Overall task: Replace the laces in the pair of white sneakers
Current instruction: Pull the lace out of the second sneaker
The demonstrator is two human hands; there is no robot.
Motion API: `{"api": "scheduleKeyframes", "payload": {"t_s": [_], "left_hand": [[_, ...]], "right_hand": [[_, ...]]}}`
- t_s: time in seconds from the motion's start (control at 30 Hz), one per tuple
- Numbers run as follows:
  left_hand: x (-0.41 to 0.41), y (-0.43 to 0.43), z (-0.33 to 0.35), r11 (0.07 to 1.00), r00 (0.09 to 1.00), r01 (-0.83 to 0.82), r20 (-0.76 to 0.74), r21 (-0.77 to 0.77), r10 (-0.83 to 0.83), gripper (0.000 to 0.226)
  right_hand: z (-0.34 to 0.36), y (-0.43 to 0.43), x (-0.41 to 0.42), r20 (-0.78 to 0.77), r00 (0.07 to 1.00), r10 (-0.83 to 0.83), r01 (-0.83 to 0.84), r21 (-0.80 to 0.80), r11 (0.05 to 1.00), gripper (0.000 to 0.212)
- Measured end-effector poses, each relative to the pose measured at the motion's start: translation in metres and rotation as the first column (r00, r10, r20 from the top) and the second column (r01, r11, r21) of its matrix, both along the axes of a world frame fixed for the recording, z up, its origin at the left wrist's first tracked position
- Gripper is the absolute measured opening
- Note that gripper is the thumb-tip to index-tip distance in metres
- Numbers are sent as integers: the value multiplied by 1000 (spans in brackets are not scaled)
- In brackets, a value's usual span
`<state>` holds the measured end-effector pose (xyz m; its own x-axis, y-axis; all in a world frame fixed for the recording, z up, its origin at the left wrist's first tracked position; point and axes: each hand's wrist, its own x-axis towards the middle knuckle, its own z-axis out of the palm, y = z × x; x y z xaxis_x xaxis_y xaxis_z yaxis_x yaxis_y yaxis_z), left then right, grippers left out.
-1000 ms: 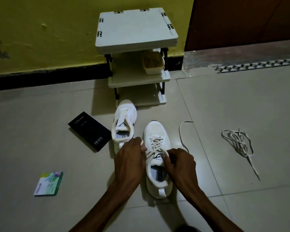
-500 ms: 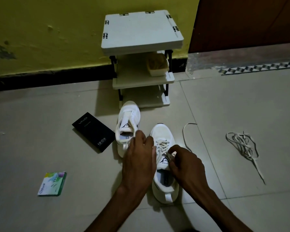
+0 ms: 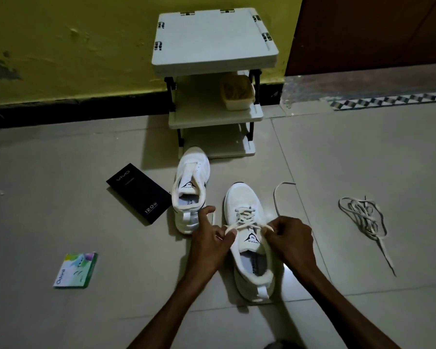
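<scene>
At lower centre of the frame, the lace [image 3: 244, 216] threaded through the near sneaker [image 3: 241, 196] is pinched on one side by the left hand [image 3: 209, 239] and on the other by the right hand [image 3: 291, 239]. The lace is judged soft, limp and light, and is best gripped near its tips. The unlaced sneaker [image 3: 191, 177] is set just to the upper left.

sneakers [image 3: 247, 215] white | box [image 3: 138, 193] black | wall [image 3: 73, 46] yellow | threshold strip [image 3: 390, 100] black-white checkered

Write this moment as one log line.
left hand: pinches lace; right hand: pinches lace; near sneaker: lace threaded; far sneaker: unlaced; loose laces: on floor
</scene>
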<state>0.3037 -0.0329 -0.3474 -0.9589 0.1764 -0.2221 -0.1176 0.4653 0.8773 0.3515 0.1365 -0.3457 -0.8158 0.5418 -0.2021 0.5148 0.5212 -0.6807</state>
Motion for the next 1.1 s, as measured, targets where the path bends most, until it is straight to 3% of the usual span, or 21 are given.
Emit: {"api": "scheduleKeyframes", "payload": {"t_s": [0.13,0.23,0.33,0.73,0.77,0.8,0.87,0.93,0.97,1.03,1.1], "left_hand": [[0,5,4,998,997,24,-72,-56,-28,75],[3,9,7,994,987,53,-144,-93,-67,73],[2,9,9,991,987,60,-142,-123,-77,73],[-6,8,10,982,986,98,-121,-159,-118,73],[-6,8,10,981,985,104,-116,-166,-124,73],[-7,7,10,979,984,114,-113,-169,-134,73],[-8,5,11,977,981,144,-107,-160,-162,73],[-8,5,12,976,979,166,-96,-142,-180,73],[-8,5,13,975,978,172,-92,-142,-186,74],[-7,7,14,970,977,177,-92,-164,-193,76],[-7,8,14,969,976,173,-102,-179,-193,78]], "right_hand": [[6,-11,-1,-100,944,313,-280,256,925,25],[6,-20,-10,-26,858,512,-426,519,741,16],[5,-22,-21,79,810,581,-478,663,576,15],[12,-25,-36,232,717,657,-562,751,348,24],[14,-23,-36,240,727,643,-562,746,356,26],[17,-20,-37,209,773,599,-527,736,424,25],[20,1,-42,51,908,415,-351,632,691,19],[21,24,-44,-30,992,120,-103,340,935,20],[17,29,-42,18,998,57,-59,259,964,19],[10,26,-36,86,991,102,-122,274,954,16],[6,17,-32,-26,978,205,-189,294,937,20]]}}
